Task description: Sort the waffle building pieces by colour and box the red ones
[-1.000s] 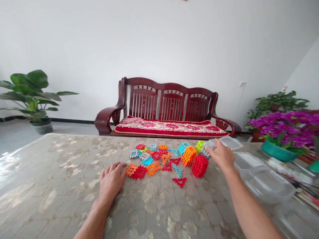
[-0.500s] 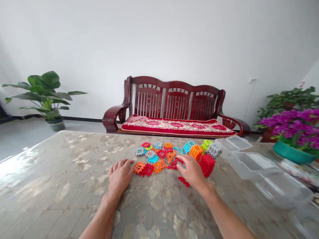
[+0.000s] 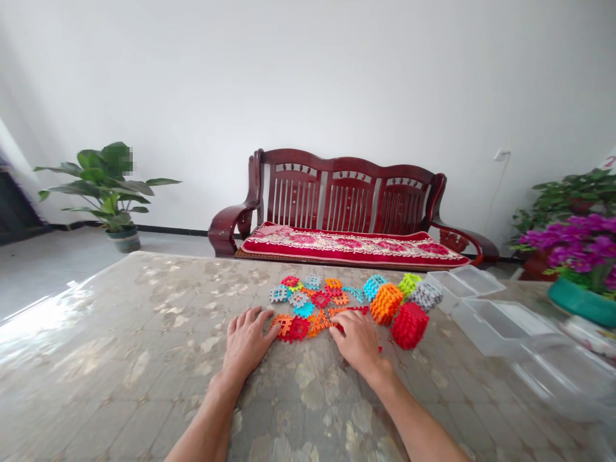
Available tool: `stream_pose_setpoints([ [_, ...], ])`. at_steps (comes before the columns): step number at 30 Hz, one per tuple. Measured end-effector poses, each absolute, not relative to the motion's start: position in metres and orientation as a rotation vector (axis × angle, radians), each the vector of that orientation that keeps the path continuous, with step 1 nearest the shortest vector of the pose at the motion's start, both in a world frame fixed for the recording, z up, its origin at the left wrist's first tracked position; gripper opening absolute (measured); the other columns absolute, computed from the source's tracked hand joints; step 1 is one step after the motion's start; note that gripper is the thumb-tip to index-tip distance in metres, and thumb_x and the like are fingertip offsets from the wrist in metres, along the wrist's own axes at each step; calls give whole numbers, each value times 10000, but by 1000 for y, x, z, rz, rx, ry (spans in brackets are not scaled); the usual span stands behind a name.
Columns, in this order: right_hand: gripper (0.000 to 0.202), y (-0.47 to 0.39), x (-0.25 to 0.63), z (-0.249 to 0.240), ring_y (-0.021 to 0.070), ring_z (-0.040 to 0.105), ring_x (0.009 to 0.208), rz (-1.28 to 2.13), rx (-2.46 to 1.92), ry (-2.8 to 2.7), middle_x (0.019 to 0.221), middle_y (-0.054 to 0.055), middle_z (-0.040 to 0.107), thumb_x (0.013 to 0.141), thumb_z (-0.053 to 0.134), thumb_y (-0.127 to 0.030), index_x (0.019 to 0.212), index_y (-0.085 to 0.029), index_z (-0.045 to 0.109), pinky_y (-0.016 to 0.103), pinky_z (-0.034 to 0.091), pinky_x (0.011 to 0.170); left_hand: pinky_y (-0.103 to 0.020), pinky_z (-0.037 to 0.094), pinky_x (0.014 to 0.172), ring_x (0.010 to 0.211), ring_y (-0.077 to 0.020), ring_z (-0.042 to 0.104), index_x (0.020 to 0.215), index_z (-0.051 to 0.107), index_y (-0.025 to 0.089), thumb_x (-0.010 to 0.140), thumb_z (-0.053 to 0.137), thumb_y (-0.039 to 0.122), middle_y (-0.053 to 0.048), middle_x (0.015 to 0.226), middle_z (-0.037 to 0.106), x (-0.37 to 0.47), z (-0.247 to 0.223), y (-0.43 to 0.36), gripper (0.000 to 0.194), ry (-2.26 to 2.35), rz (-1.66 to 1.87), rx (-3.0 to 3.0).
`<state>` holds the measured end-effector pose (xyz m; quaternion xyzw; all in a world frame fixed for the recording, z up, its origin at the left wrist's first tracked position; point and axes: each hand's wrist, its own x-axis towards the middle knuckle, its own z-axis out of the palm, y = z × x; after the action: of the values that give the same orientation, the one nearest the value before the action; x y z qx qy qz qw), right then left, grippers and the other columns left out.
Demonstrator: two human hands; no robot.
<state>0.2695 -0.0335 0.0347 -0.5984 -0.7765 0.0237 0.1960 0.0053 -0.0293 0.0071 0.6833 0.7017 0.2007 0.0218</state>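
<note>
My left hand (image 3: pixel 249 340) rests on the table with its fingers apart. Its thumb is at the edge of an orange openwork tile (image 3: pixel 282 323) with toothed sides, beside a red tile (image 3: pixel 299 328). My right hand (image 3: pixel 357 339) reaches over the right end of the spread, its thumb and forefinger apart near an orange triangular piece (image 3: pixel 318 322). A bit of red shows between those fingers; whether they touch it I cannot tell. Behind lie grey, turquoise, red and orange tiles, some overlapping. Part of another red piece sticks out from under the right hand.
Right of the loose tiles stand stacks in red (image 3: pixel 410 326), orange (image 3: pixel 387 304), turquoise (image 3: pixel 374 287), green (image 3: pixel 409 283) and grey (image 3: pixel 427 294). Clear plastic boxes (image 3: pixel 495 324) sit farther right, near purple flowers in a teal pot (image 3: pixel 580 301). A wooden bench (image 3: pixel 349 199) stands beyond the table.
My right hand has moved left along the tiles, closer to the orange triangular piece. My left hand stays beside the orange tile. The whole view has shifted slightly.
</note>
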Motion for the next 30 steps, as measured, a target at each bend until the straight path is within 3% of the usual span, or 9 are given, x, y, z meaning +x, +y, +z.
stream_pose_setpoints([
  [3,217,-31,267,43,225,575,1032,48,-1660,-2150,1034,36,706,895,510,-309,964,-266,711,346,399,936,-424,246,1084,1268,-248,439,1167,644,313,855,516,503,-57,1339,558,6,7,-29,387,2162,610,2131],
  [10,380,-5,251,35,230,501,1191,97,-1485,-2227,1269,57,612,872,517,-263,1237,-212,609,354,333,1059,-442,255,1087,1254,-244,461,1174,641,332,900,464,458,-41,1321,569,5,5,-29,349,2165,618,2137],
  [21,409,76,227,41,208,482,1232,88,-1658,-2253,1340,87,562,905,421,-206,1295,-185,547,332,326,1056,-415,287,1062,1218,-222,492,1146,656,303,931,413,357,-48,1287,595,2,5,-26,330,2140,677,2085],
  [27,494,106,214,39,255,436,1284,100,-1736,-2317,1418,119,478,860,512,-262,1350,-204,475,407,324,1044,-399,292,1051,1191,-210,505,1126,658,298,905,460,326,-39,1276,603,1,6,-26,298,2140,722,2045],
  [30,484,113,214,35,240,469,1260,119,-1738,-2361,1379,91,525,855,531,-288,1335,-249,486,411,332,1032,-397,302,1038,1184,-210,506,1114,661,301,901,462,323,-34,1269,607,1,6,-25,293,2137,726,2040],
])
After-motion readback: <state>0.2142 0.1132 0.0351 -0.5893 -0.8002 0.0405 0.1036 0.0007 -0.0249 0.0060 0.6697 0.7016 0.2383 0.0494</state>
